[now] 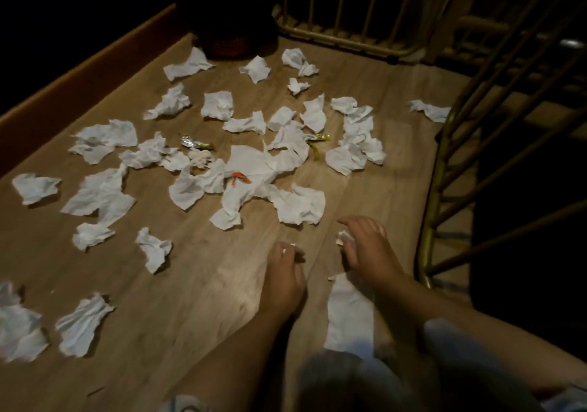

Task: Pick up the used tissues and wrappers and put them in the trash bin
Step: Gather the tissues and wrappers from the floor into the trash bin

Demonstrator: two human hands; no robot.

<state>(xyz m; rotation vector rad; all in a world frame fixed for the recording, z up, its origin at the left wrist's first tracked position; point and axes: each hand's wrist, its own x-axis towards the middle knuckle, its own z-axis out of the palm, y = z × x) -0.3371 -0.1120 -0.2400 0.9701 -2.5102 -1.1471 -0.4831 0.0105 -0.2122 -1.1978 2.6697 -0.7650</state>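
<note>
Several crumpled white tissues [254, 170] lie scattered over the wooden floor [197, 284]. Among them are a silver-green wrapper [194, 143], a green-yellow wrapper [318, 138] and a small orange wrapper [240, 177]. The dark trash bin [227, 35] stands at the far edge, mostly in shadow. My left hand [286, 273] is low over the floor with its fingers curled on a bit of white tissue. My right hand [365, 252] pinches a small crumpled tissue [344, 238]. A flat tissue [349, 316] lies under my right forearm.
A gold metal chair frame [440, 170] stands close on the right. Another gold barred frame [343, 38] is at the back, beside the bin. A wooden skirting board [79, 84] runs along the left. More tissues [19, 326] lie at the near left.
</note>
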